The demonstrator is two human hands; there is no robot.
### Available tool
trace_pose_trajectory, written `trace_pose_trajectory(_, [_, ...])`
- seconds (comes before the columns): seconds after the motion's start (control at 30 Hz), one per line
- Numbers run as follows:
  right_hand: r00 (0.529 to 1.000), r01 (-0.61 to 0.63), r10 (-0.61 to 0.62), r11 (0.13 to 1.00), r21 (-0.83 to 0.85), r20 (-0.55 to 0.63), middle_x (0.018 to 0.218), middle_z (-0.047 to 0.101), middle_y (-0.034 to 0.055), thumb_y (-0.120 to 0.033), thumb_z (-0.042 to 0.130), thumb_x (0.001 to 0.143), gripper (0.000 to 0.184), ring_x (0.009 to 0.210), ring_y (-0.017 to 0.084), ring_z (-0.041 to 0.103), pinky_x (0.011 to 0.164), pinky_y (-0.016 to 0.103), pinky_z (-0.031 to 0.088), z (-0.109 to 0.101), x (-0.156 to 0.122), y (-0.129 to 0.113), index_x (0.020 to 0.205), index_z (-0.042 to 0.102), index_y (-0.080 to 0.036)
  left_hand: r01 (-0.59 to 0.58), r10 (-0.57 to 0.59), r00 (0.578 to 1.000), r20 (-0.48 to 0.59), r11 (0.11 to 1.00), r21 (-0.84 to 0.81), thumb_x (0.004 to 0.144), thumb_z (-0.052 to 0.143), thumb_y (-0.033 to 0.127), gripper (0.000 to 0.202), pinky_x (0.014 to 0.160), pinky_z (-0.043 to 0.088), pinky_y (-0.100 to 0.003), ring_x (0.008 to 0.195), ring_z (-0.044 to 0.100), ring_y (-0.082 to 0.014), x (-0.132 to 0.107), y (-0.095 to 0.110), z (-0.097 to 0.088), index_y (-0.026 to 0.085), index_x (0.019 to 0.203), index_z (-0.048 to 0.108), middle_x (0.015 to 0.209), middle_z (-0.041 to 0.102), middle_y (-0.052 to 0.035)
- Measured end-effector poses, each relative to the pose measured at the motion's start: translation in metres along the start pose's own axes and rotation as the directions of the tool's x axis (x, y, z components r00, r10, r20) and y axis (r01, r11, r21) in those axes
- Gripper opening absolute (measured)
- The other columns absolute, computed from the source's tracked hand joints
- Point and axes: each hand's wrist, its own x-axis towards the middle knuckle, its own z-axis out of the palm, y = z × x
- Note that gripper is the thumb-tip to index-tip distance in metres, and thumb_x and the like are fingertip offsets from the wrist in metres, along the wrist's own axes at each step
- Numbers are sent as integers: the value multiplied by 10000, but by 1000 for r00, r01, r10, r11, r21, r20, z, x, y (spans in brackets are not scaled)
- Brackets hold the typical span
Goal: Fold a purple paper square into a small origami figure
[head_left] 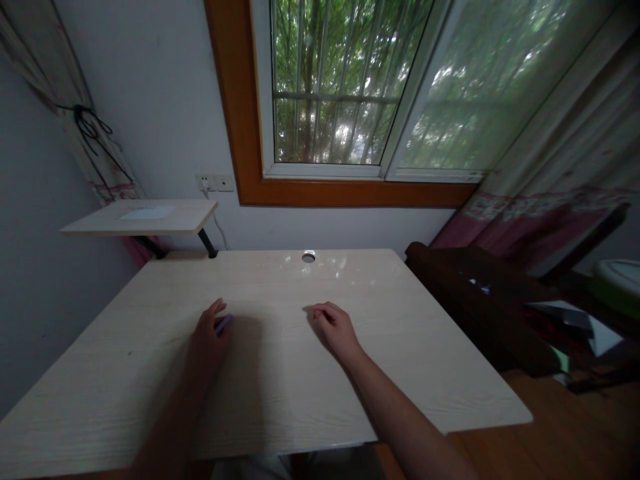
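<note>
My left hand [213,327] is over the left-middle part of the pale wood-grain desk [290,373]. Its fingers are closed around a small, slim purple object [223,324]; part of that object is hidden by the hand, and its exact kind is unclear. To the right, my right hand [340,328] rests on the desk top with its fingers loosely curled in. Nothing shows in the right hand. A wide gap of bare desk separates the two hands.
A raised shelf [190,217] on black supports stands at the desk's back left, with a white sheet [147,212] on it. A round cable hole [309,257] sits near the back edge. Dark wooden furniture [450,300] holding papers is at the right. A window [340,87] lies behind.
</note>
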Motion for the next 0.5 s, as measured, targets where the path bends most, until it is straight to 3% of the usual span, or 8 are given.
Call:
trace_pose_trajectory(0.17, [998,-42,41,999,13,55,910,709,50,-212,530,853,251,834,187,622,774,302,469,1,2,2,962,756,-225,66,-69,997,-34,993,-102,805,629,256,589,904,559,-431,958,692,-216,3,4,4,202,1365,457,1258,606,-132])
trace_pose_trajectory(0.33, [978,-172,157,980,101,140,900,719,58,-246,551,822,249,807,182,622,757,307,474,5,11,6,958,755,-206,185,-179,983,47,958,-217,765,695,321,545,911,553,-426,964,694,-230,12,17,12,202,1272,537,1176,648,-110])
trace_pose_trajectory(0.4, [958,-251,217,950,184,187,858,714,53,-256,566,802,251,738,162,606,680,280,462,9,18,8,962,747,-190,265,-248,964,94,910,-319,779,688,354,501,896,560,-418,925,705,-219,17,28,19,203,1238,554,1150,646,-106])
trace_pose_trajectory(0.5, [930,-333,254,888,317,264,792,681,29,-261,575,782,288,589,110,530,547,229,396,17,28,12,1013,723,-174,369,-273,928,252,759,-536,793,678,368,517,820,591,-401,810,727,-198,28,44,34,183,1246,511,1139,623,-115])
